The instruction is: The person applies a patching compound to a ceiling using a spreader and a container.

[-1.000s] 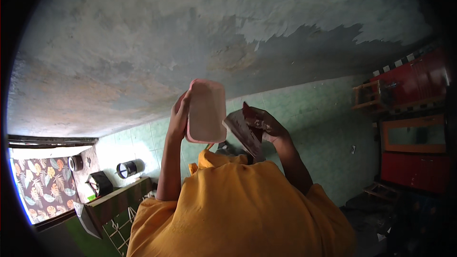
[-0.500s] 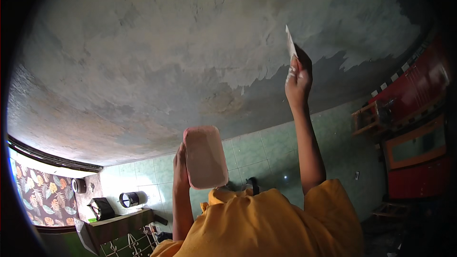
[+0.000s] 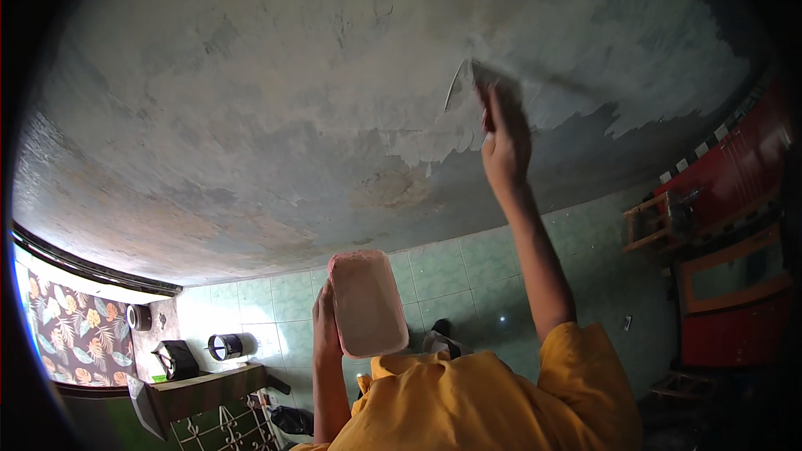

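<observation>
Plainly, the left hand (image 3: 323, 309) is clamped on the side of the pink tub (image 3: 341, 265), just right of its fingers; it looks light, stiff, best held by that wall. The right hand (image 3: 505, 144) grips the scraper (image 3: 493, 75), probably flexible-bladed, easiest held at its back. Compared with half a second ago, the blade is turned broadside, and a pale ridge (image 3: 454, 85) shows left of that hand.

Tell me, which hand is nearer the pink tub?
Left. The left hand holds the pink tub at its left side; the right hand is apart from it, by the wall with a flat scraper.
</observation>
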`<act>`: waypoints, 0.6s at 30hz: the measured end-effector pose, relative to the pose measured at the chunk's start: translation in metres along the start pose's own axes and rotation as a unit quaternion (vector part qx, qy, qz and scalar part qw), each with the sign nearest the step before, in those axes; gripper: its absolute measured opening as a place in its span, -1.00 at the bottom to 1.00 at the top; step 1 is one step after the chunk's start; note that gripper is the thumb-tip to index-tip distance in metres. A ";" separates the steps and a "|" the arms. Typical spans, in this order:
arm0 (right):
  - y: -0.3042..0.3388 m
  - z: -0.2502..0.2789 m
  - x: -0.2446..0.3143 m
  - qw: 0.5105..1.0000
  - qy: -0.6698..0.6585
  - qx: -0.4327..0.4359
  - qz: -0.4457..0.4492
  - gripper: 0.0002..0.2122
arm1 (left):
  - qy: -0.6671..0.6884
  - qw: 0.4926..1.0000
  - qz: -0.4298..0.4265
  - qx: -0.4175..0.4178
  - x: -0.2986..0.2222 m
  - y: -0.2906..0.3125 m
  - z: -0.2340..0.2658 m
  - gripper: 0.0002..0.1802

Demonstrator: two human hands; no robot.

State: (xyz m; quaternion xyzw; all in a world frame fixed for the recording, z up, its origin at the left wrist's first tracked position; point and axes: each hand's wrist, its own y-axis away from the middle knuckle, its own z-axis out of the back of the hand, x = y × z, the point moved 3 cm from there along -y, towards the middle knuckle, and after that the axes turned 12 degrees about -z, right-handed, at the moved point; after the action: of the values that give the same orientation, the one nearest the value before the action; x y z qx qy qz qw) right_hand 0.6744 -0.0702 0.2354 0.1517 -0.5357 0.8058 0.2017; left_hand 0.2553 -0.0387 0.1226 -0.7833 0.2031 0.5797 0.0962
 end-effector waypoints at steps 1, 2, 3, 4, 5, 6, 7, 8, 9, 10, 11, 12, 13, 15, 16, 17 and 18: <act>-0.027 0.008 0.017 1.000 0.013 -0.012 0.018 -0.34 | -0.005 1.000 0.000 -0.004 0.000 0.003 0.001 -0.36; -0.043 0.009 0.029 0.999 0.026 -0.025 0.036 -0.34 | -0.008 1.000 0.002 -0.006 0.000 0.004 0.001 -0.36; -0.041 0.001 0.026 0.999 0.026 -0.022 0.036 -0.34 | -0.008 1.000 0.005 -0.006 0.001 0.007 -0.001 -0.36; -0.035 -0.011 0.022 0.997 0.050 -0.016 0.052 -0.35 | -0.011 1.000 0.008 -0.006 0.002 0.007 -0.002 -0.36; -0.027 -0.023 0.017 0.995 0.074 -0.011 0.069 -0.36 | -0.014 1.000 0.010 -0.005 0.003 0.008 -0.003 -0.36; -0.007 -0.035 0.005 0.994 0.076 -0.011 0.071 -0.36 | -0.015 1.000 0.014 -0.001 0.005 0.008 -0.006 -0.36; 0.029 -0.050 -0.011 0.992 0.098 0.034 0.078 -0.40 | -0.015 1.000 0.018 0.003 0.008 0.008 -0.008 -0.36; 0.062 -0.063 -0.019 0.987 0.115 0.080 0.082 -0.44 | -0.017 1.000 0.023 0.005 0.010 0.010 -0.006 -0.36; 0.085 -0.068 -0.024 0.987 0.116 0.082 0.082 -0.44 | -0.018 0.999 0.028 0.007 0.013 0.012 -0.005 -0.36; 0.104 -0.070 -0.027 0.986 0.096 0.122 0.062 -0.44 | -0.021 0.999 0.033 0.009 0.014 0.014 -0.004 -0.36; 0.119 -0.073 -0.032 0.983 0.078 0.160 0.043 -0.45 | -0.023 0.999 0.038 0.012 0.016 0.016 -0.004 -0.36; 0.121 -0.071 -0.029 0.983 0.078 0.163 0.043 -0.45 | -0.025 0.999 0.042 0.014 0.016 0.018 -0.002 -0.36; 0.114 -0.065 -0.016 0.985 0.060 0.154 0.044 -0.46 | -0.027 0.998 0.045 0.017 0.018 0.018 0.002 -0.36; 0.080 -0.044 0.013 0.994 0.030 0.080 0.071 -0.47 | -0.026 0.998 0.051 0.028 0.020 0.021 0.006 -0.36; 0.055 -0.032 0.033 0.994 0.035 0.060 0.082 -0.47 | -0.027 0.998 0.052 0.030 0.019 0.022 0.009 -0.36; 0.036 -0.030 0.035 0.995 0.028 0.050 0.079 -0.39 | -0.031 0.998 0.052 0.029 0.019 0.025 0.014 -0.36; 0.015 -0.023 0.046 0.997 0.017 0.020 0.071 -0.41 | -0.032 0.998 0.053 0.030 0.018 0.026 0.017 -0.36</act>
State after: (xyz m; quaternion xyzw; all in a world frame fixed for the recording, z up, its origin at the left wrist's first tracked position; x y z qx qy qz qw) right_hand 0.6269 -0.0467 0.2359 0.1035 -0.5253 0.8311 0.1502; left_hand 0.2332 -0.0595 0.1020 -0.7490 0.2584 0.6026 0.0956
